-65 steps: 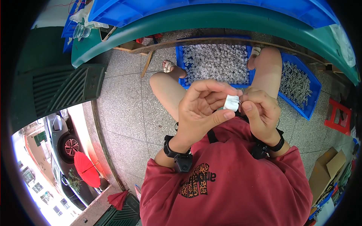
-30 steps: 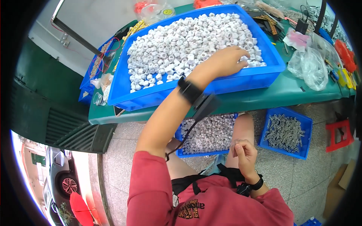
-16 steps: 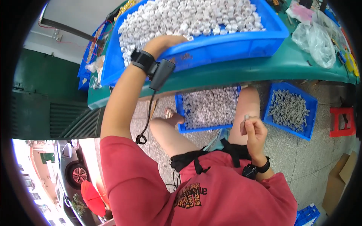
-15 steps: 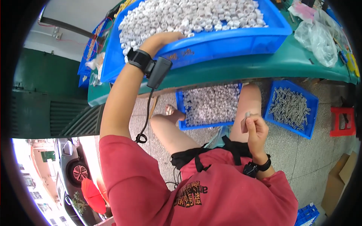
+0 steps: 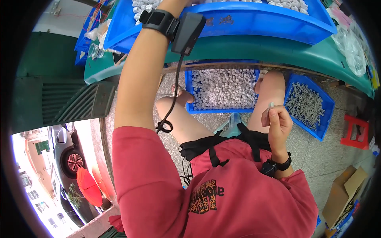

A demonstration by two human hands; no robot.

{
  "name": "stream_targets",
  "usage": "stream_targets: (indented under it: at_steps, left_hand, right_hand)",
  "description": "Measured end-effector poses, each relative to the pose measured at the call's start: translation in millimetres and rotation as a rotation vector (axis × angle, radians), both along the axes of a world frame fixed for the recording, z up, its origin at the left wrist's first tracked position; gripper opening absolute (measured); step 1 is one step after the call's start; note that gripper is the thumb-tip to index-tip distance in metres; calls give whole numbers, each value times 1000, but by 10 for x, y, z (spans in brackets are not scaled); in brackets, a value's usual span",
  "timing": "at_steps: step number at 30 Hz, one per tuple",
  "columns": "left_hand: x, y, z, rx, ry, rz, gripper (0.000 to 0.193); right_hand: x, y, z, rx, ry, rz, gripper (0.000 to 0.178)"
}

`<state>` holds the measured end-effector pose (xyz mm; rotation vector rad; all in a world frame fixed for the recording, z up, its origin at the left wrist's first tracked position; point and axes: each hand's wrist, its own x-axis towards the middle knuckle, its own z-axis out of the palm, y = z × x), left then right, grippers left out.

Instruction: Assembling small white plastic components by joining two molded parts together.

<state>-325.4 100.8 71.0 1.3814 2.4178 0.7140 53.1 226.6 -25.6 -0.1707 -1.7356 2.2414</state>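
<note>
In this view, we see the right hand (image 5: 280, 125) pinching a small flat piece (image 5: 265, 118), brownish with a pale tip, between thumb and fingers above the right thigh. We judge the piece light and stiff, best gripped at its lower end, leaving the tip free. The left hand (image 5: 174, 4) reaches over the upper blue tray (image 5: 254, 20) on the green table (image 5: 214, 47); the upper edge crops it, so we cannot tell whether it is spread or closed. The white pieces (image 5: 293, 4) there are probably hard and light, best taken by their sides. We note the tray's raised front wall and a dangling black cable (image 5: 173, 97) as obstacles. Below, we find a lower blue tray (image 5: 189, 85) of similar pieces and, beside it, metal loops (image 5: 304, 105).
</note>
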Motion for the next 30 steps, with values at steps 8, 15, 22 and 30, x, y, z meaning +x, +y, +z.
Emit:
stream_targets:
  at_steps: [8, 15, 22, 30]
  left_hand:
    - [488, -546, 449, 1452, -1276, 346, 21]
    - [2249, -984, -21, 1218, -1337, 470, 34]
    - [3002, -1048, -556, 1070, -1539, 618, 37]
    - [3217, -1081, -568, 1006, -1155, 632, 33]
  right_hand:
    - [-21, -92, 43, 50, -5, -4, 13]
    - [-125, -322, 70, -26, -73, 127, 10]
    - [-307, -593, 257, -137, -57, 315, 9]
    - [-354, -665, 309, 79, -18, 377, 9]
